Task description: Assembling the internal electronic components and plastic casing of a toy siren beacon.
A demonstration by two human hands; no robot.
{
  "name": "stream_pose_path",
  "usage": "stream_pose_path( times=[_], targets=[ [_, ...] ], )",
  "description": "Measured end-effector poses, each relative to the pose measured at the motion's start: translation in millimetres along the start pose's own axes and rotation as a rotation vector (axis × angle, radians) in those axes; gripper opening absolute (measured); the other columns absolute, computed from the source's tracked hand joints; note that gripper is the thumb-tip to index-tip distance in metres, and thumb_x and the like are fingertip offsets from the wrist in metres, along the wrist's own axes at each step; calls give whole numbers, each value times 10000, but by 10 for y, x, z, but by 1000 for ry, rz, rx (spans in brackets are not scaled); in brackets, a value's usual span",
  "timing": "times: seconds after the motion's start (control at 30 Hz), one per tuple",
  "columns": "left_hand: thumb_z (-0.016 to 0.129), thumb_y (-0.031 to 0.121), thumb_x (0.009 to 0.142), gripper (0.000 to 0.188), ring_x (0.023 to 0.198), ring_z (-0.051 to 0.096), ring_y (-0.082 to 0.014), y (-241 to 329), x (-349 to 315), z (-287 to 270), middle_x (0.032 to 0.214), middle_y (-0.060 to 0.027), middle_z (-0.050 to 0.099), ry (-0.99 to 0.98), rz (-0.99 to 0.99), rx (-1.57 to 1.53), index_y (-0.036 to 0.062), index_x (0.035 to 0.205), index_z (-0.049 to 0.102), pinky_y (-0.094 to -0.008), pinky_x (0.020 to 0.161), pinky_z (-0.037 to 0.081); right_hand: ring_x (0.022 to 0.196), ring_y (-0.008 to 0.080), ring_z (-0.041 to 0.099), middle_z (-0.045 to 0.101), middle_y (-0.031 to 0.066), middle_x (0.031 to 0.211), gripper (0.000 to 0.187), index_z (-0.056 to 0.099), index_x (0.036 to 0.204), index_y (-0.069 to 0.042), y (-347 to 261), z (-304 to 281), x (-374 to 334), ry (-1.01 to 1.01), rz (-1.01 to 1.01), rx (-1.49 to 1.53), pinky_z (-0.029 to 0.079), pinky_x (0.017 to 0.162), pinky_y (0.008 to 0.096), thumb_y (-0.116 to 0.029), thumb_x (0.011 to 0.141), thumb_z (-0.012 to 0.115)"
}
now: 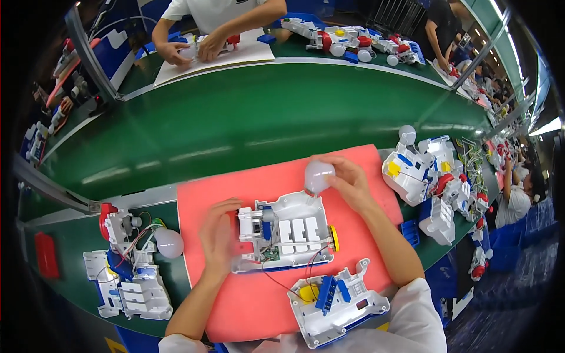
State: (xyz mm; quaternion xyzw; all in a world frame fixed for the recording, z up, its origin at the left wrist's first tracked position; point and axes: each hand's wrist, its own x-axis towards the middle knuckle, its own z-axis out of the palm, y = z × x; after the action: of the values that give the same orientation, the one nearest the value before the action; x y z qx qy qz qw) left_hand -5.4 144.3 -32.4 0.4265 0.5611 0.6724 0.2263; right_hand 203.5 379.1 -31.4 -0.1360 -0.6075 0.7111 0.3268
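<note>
My right hand [352, 185] pinches a round white bulb-shaped piece [318, 175] above the far edge of an open white plastic housing [318, 212]. The housing lies on a pink mat [203, 203], with white blocks, wires, a small green circuit board [271, 253] and a yellow disc [335, 238] on its right side. Beside its left end is my left hand [216, 236], blurred, its fingers stretched out; whether it touches the housing I cannot tell. Thin wires run from the housing to a second white shell [341, 312] nearer me, which carries a blue slotted part [325, 294].
At left stands another opened white assembly [138, 294] with a white bulb [169, 243], near a red block [46, 255]. Several assemblies [412, 173] crowd the right. Beyond the green surface [282, 117], a person's hands [194, 50] work at another mat. A metal post [91, 53] rises at left.
</note>
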Motion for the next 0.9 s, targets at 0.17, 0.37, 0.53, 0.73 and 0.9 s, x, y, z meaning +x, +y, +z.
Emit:
stream_pose_path(
  times=[0.17, 0.37, 0.53, 0.73, 0.9],
  targets=[
    [455, 220, 995, 335, 1186, 561, -280, 18, -9, 8, 1197, -184, 617, -1, -8, 37, -46, 1101, 630, -384, 1048, 388, 1214, 219, 569, 564, 160, 1361, 358, 515, 1202, -53, -7, 115, -50, 50, -60, -259, 494, 1007, 379, 1, 884, 672],
    [466, 272, 1014, 349, 1172, 565, -277, 25, -2, 7, 1182, -176, 612, 7, -32, 12, -31, 1094, 619, -379, 1035, 399, 1222, 245, 576, 568, 195, 1364, 393, 527, 1234, -44, -76, 204, -22, 63, 30, -168, 490, 1009, 394, 10, 871, 666],
    [463, 285, 1018, 353, 1164, 566, -278, 8, 8, 33, 1168, -170, 612, -1, -12, 12, -24, 1091, 616, -381, 1029, 405, 1179, 227, 604, 605, 167, 1320, 369, 555, 1240, -11, -147, 219, -30, 100, 74, -285, 505, 987, 372, -10, 888, 669],
    [453, 259, 1024, 329, 1160, 567, -269, -22, -6, 33, 1168, -167, 609, 2, -4, 16, -23, 1092, 608, -379, 1024, 409, 1120, 196, 628, 629, 126, 1278, 354, 577, 1245, 5, -106, 146, 47, 60, 124, -367, 516, 955, 331, -34, 906, 670],
    [429, 216, 1026, 305, 1132, 575, -253, 17, 1, 42, 1159, -159, 612, -5, -2, 29, -26, 1088, 603, -363, 1009, 417, 1105, 190, 618, 643, 94, 1235, 351, 599, 1235, -11, -100, 148, 52, 16, 110, -508, 515, 931, 326, -78, 903, 690]
  ],
)
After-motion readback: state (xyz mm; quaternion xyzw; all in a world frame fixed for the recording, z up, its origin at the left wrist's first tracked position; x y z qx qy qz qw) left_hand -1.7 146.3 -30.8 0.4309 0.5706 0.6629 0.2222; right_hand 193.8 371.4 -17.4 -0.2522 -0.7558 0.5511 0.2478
